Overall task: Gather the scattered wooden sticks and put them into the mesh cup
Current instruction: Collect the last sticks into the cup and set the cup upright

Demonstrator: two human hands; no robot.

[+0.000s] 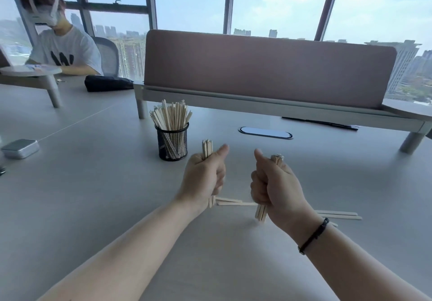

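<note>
A black mesh cup [173, 145] stands on the table, packed with upright wooden sticks [170, 117]. My left hand [204, 175] is fisted around a bundle of sticks [207, 148], held upright just right of the cup. My right hand [272, 183] grips a second upright bundle [261, 213], its lower ends close to the table. Loose sticks [233, 202] lie flat between my hands, and more loose sticks [339, 215] lie to the right of my right wrist.
A padded divider [268, 66] on a raised shelf crosses the back of the table. An oval cable port [265, 133] sits behind my hands. A small silver box [20, 148] lies far left. Another person [60, 43] sits at back left beside a black pouch [107, 83].
</note>
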